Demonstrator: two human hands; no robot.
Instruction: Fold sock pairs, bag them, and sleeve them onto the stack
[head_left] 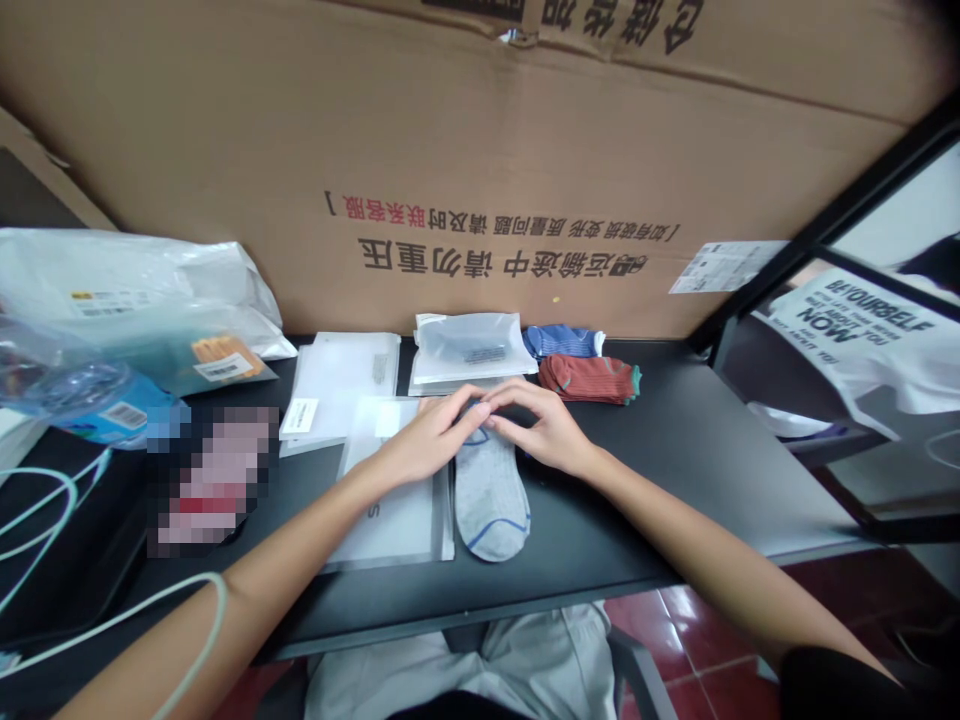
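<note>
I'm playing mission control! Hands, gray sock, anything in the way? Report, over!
Left hand, right hand: fingertips together at far end of gray sock. Flat, near end untouched. Frosted pouch alongside, partly under left hand.

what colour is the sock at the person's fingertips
The sock is light grey with blue lines, clearest in the head view.

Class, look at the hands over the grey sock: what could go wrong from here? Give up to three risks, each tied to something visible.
1. The pale cable loops across the left forearm in this view, so it might snag if that arm moves.
2. The left hand reaches over the frosted pouch beside the grey sock, so it could nudge the pouch askew.
</note>
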